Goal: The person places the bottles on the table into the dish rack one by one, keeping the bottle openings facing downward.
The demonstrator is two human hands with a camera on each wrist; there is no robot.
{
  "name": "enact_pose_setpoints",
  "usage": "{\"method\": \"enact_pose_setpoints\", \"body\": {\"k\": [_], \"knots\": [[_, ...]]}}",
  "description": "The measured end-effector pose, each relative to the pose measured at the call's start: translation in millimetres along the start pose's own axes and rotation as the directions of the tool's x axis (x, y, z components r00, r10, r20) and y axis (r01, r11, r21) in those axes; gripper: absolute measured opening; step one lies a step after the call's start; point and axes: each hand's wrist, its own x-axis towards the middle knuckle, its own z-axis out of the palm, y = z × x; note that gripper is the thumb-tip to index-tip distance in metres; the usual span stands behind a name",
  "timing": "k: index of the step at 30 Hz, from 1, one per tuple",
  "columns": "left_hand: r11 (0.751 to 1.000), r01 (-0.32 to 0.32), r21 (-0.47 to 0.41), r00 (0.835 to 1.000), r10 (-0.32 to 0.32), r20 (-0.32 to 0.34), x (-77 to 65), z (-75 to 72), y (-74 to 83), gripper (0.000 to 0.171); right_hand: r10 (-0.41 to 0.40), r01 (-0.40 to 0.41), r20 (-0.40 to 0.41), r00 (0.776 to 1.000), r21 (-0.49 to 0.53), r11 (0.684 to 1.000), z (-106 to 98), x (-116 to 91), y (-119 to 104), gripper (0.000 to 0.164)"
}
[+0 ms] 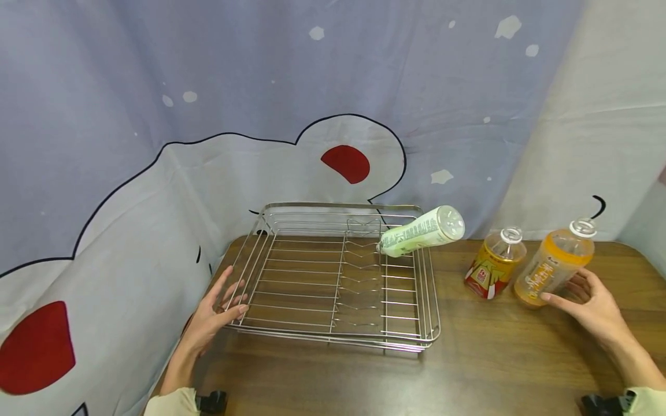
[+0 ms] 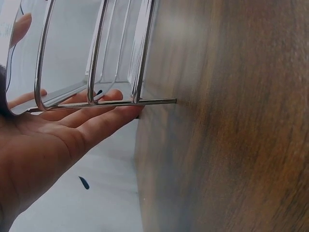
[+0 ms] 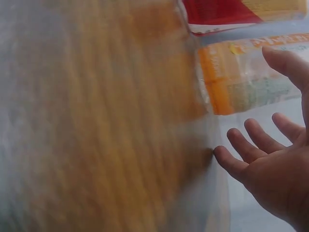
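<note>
My left hand (image 1: 205, 320) is at the left end of a silver wire dish rack (image 1: 302, 283). Its fairly straight fingers (image 2: 101, 123) lie along the rack's side wires in the left wrist view. My right hand (image 1: 595, 306) is spread beside a clear plastic bottle with an orange label (image 1: 548, 268). In the right wrist view the thumb (image 3: 282, 63) overlaps that bottle, while the other fingers stand apart from it. Left of it is a bottle with a yellow and red label (image 1: 494, 263). A green-and-white bottle (image 1: 421, 231) leans in the rack, base up, neck down among the wires.
The wooden table (image 1: 458, 358) reaches back to a hanging curtain (image 1: 291, 75) with a cartoon pattern, which also runs along the left side. Thin upright dividers (image 1: 359, 280) run from front to back within the rack.
</note>
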Motion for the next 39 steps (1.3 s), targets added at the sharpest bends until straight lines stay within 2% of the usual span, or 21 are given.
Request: {"method": "enact_pose_setpoints", "body": {"k": [3, 7, 10, 16, 21, 29, 37, 39], "knots": [[1.000, -0.005, -0.010, 1.000, 0.005, -0.002, 0.9, -0.3, 0.1, 0.091, -0.035, 0.035, 0.004, 0.999, 0.020, 0.999, 3, 3, 0, 0.065], [1.000, -0.005, -0.009, 1.000, 0.005, -0.004, 1.3, -0.3, -0.3, 0.091, -0.071, 0.071, 0.001, 0.997, 0.029, 0.997, 9, 6, 0, 0.065], [1.000, 0.001, -0.005, 1.000, -0.001, -0.006, 1.0, -0.2, -1.0, 0.091, -0.089, 0.089, -0.002, 0.996, 0.009, 0.996, 13, 7, -2, 0.067], [1.000, 0.007, 0.003, 1.000, -0.007, -0.008, 0.5, 0.1, -2.1, 0.091, -0.097, 0.095, -0.037, 0.995, -0.053, 0.994, 20, 10, -6, 0.057], [1.000, -0.004, 0.009, 1.000, 0.004, -0.007, 0.7, 0.2, -1.8, 0.091, -0.084, 0.078, -0.078, 0.993, -0.081, 0.994, 23, 10, -9, 0.051], [1.000, -0.006, 0.012, 1.000, 0.006, -0.009, 0.9, 0.5, -1.5, 0.091, -0.052, 0.039, -0.120, 0.991, -0.109, 0.993, 23, 9, -9, 0.053], [1.000, -0.009, -0.007, 1.000, 0.009, -0.005, 0.3, -0.1, -1.7, 0.090, 0.011, -0.028, -0.130, 0.991, -0.130, 0.991, 13, 7, -15, 0.060], [1.000, -0.010, -0.009, 1.000, 0.010, -0.005, 0.1, -0.2, -1.3, 0.090, 0.024, -0.043, -0.137, 0.990, -0.132, 0.990, 9, 7, -18, 0.058]]}}
